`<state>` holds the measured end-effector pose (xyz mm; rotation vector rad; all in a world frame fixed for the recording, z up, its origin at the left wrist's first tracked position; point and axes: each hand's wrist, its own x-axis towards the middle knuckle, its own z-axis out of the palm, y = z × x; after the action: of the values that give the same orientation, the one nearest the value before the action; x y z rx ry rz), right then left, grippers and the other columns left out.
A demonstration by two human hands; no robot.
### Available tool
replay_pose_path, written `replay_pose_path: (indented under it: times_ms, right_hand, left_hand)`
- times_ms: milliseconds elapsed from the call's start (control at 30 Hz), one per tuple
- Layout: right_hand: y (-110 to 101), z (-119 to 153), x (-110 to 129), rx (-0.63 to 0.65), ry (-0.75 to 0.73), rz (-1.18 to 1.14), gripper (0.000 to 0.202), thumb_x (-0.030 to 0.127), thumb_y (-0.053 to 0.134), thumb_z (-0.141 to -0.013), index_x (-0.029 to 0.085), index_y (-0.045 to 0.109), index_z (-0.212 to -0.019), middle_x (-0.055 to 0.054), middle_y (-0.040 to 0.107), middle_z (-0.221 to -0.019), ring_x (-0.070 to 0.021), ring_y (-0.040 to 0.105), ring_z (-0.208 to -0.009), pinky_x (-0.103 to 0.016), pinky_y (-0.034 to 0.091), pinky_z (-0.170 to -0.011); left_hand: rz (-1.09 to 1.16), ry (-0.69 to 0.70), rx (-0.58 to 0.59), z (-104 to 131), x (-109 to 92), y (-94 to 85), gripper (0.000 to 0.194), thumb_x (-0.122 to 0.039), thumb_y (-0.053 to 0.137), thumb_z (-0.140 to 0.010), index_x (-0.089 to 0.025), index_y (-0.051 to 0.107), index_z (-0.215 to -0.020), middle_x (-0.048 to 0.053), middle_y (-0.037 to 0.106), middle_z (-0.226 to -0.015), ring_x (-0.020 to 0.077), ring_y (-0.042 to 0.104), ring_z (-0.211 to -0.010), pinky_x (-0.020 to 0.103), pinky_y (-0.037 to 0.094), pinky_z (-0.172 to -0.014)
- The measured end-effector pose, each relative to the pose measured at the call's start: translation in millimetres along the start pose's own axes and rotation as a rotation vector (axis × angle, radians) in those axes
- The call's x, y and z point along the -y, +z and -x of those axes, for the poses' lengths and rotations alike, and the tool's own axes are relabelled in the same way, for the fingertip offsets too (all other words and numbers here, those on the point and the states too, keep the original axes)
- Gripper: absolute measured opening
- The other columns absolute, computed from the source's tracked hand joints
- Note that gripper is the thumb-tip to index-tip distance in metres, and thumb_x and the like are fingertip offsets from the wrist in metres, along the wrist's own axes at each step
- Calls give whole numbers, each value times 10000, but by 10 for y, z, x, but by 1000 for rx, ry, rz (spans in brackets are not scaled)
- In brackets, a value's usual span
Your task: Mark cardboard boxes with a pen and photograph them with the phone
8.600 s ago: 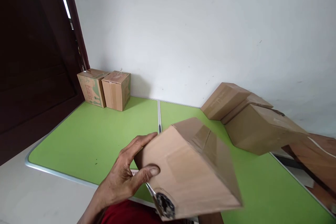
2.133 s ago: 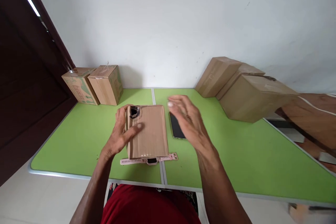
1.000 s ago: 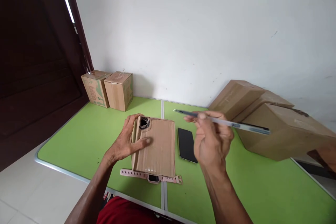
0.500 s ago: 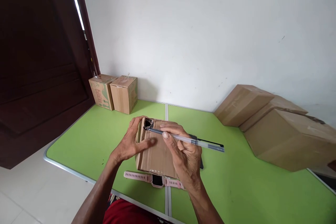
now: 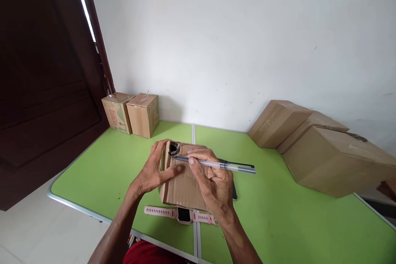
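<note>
A brown cardboard box (image 5: 182,187) lies on the green table with a ragged dark hole (image 5: 174,148) near its far left corner. My left hand (image 5: 154,169) grips the box's left side, thumb across the top and fingers over the far edge. Pinched in my right hand (image 5: 213,181) is a clear-barrelled pen (image 5: 230,166), its dark tip close to the hole's near edge; whether it touches cannot be made out. A pink-strapped smartwatch (image 5: 183,215) lies just in front of the box. Partly hidden behind my right hand is a dark flat object (image 5: 234,193).
Two small cardboard boxes (image 5: 142,115) stand at the table's back left. Several larger cartons (image 5: 328,161) lean together on the right. A white wall (image 5: 216,49) rises behind the green table (image 5: 262,222), and a dark door (image 5: 46,70) is at left.
The pen tip has moved out of the hole to its near edge, and the pen's rear end has swung slightly left. My left hand keeps its hold. The view has shifted slightly.
</note>
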<state>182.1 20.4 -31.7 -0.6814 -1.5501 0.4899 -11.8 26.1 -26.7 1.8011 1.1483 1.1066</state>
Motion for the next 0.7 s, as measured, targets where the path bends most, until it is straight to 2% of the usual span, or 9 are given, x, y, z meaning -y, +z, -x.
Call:
replay_pose_path:
  times_ms: [200, 400, 567, 633, 700]
  right_hand:
    - [-2, 1, 42, -85, 13, 40, 98, 264, 653, -1052, 254, 732, -995, -23, 764, -994, -215, 742, -1016, -378, 586, -932]
    - [-4, -7, 131, -196, 138, 86, 147, 331, 651, -1060, 227, 736, -1000, -43, 794, -963, -221, 761, -913, -369, 614, -849]
    - [47, 9, 135, -212, 153, 58, 171, 369, 683, -1044, 226, 775, -1051, -63, 814, -1010, -237, 774, -967, -388, 629, -888]
    - [57, 17, 128, -234, 161, -5, 172, 381, 712, -1030, 231, 791, -1060, -60, 822, -1007, -229, 782, -953, -385, 637, -893]
    - [7, -1, 106, -335, 196, -101, 195, 412, 714, -1033, 232, 781, -1060, -46, 820, -934, -215, 787, -887, -369, 644, -849]
  left_hand:
    - [6, -15, 3, 3, 8, 6, 627, -496, 760, -937, -242, 524, -1460, 123, 576, -1457, 355, 514, -1428, 546, 403, -1232]
    - [-7, -43, -5, 28, 12, -1, 663, -570, 746, -943, -263, 513, -1482, 130, 567, -1508, 378, 513, -1449, 575, 407, -1233]
    - [-17, -36, -16, 42, 0, -2, 669, -590, 733, -938, -268, 515, -1482, 142, 555, -1534, 387, 503, -1475, 595, 421, -1237]
    - [0, -66, -13, 57, -1, -4, 718, -623, 743, -916, -275, 509, -1499, 158, 553, -1545, 411, 524, -1457, 618, 475, -1184]
    - [50, -149, -15, 82, 1, -17, 793, -665, 763, -881, -282, 492, -1521, 183, 544, -1565, 444, 574, -1406, 632, 560, -1073]
